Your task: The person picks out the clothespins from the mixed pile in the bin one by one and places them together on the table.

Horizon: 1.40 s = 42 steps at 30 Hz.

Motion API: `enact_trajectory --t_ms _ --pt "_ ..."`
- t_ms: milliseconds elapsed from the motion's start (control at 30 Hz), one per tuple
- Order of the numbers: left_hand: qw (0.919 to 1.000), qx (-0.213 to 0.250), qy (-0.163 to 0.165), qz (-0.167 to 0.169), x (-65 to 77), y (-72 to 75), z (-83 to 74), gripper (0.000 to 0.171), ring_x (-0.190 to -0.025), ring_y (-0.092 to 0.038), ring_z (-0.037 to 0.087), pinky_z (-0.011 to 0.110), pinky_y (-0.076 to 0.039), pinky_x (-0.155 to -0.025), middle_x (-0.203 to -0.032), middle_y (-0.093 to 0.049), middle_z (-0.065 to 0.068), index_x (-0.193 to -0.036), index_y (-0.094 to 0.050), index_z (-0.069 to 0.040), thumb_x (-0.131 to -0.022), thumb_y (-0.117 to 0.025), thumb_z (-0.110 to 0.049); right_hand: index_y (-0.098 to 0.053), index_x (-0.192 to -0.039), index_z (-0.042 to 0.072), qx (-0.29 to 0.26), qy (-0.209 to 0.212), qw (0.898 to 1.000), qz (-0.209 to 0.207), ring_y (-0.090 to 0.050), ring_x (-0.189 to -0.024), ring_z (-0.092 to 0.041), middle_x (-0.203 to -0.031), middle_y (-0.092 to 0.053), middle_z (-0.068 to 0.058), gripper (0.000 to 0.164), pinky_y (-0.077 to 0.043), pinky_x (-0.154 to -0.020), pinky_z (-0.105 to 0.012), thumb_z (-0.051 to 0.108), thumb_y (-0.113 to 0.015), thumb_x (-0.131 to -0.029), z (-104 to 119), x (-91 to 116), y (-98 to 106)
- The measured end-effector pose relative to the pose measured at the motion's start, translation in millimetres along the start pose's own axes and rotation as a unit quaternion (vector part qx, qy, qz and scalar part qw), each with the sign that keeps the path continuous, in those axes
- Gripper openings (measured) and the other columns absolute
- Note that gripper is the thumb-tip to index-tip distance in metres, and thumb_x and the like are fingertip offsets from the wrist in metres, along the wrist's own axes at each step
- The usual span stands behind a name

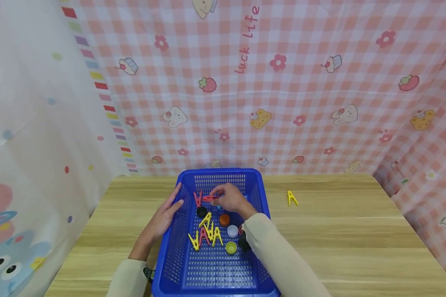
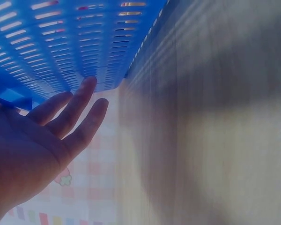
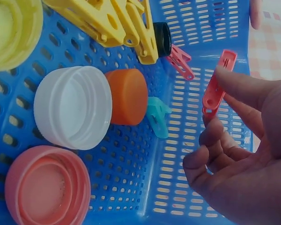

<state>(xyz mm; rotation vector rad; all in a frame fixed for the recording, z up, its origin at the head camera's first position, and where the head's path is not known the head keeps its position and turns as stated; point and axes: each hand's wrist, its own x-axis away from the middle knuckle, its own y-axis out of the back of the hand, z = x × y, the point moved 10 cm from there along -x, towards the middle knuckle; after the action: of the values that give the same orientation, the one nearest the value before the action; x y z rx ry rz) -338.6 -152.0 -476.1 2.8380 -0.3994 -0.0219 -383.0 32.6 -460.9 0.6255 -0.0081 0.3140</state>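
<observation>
My right hand [image 1: 231, 199] pinches a red clothespin [image 3: 220, 83] between thumb and fingers, over the far part of the blue basket [image 1: 260, 181]. Its other fingers bend loosely below. My left hand [image 1: 162, 215] rests at the basket's left rim; in the left wrist view its fingers [image 2: 77, 108] stretch loosely along the outside of the wall. Close to the pinched one, another red clothespin [image 1: 198, 199] leans at the left wall. A small turquoise clothespin [image 3: 157, 117] lies below the right hand, past the orange cap [image 3: 126, 96].
Inside the basket are several yellow clothespins [image 1: 195, 240], a white cap [image 3: 72, 108], a pink cap [image 3: 47, 185], a yellow-green cap [image 1: 231, 248] and a black cap [image 1: 202, 212]. On the wooden table [image 1: 338, 239], right of the basket, lies one yellow clothespin [image 1: 291, 198]. Checked cloth hangs behind.
</observation>
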Motion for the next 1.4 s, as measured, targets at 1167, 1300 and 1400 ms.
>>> enact_trajectory --t_ms 1167,1300,1400 --pt "1.0 -0.006 0.006 0.005 -0.2 -3.1 -1.1 0.06 -0.146 -0.027 0.039 0.059 -0.025 -0.115 -0.166 -0.013 0.009 -0.16 -0.015 -0.03 -0.106 -0.041 -0.037 -0.073 -0.106 0.014 0.027 0.041 0.995 -0.082 -0.06 -0.077 -0.019 -0.094 -0.067 -0.005 0.018 -0.047 -0.063 -0.03 0.016 -0.075 -0.088 29.1 17.1 52.9" --pt "1.0 -0.004 0.008 0.002 0.0 -1.0 0.1 0.059 -0.144 -0.029 0.04 0.06 -0.028 -0.114 -0.166 -0.013 0.009 -0.16 -0.015 -0.032 -0.107 -0.04 -0.036 -0.074 -0.105 0.015 0.032 0.05 0.994 -0.09 -0.057 -0.076 -0.019 -0.092 -0.065 -0.004 0.018 -0.045 -0.062 -0.029 0.019 -0.076 -0.088 34.8 19.7 60.4" --pt "1.0 -0.003 0.008 0.001 0.3 0.3 0.2 0.058 -0.145 -0.028 0.039 0.06 -0.027 -0.114 -0.166 -0.013 0.008 -0.16 -0.015 -0.033 -0.107 -0.039 -0.036 -0.074 -0.105 0.016 0.03 0.053 0.994 -0.09 -0.055 -0.074 -0.019 -0.09 -0.064 -0.003 0.018 -0.044 -0.06 -0.029 0.021 -0.076 -0.088 39.0 21.9 65.4"
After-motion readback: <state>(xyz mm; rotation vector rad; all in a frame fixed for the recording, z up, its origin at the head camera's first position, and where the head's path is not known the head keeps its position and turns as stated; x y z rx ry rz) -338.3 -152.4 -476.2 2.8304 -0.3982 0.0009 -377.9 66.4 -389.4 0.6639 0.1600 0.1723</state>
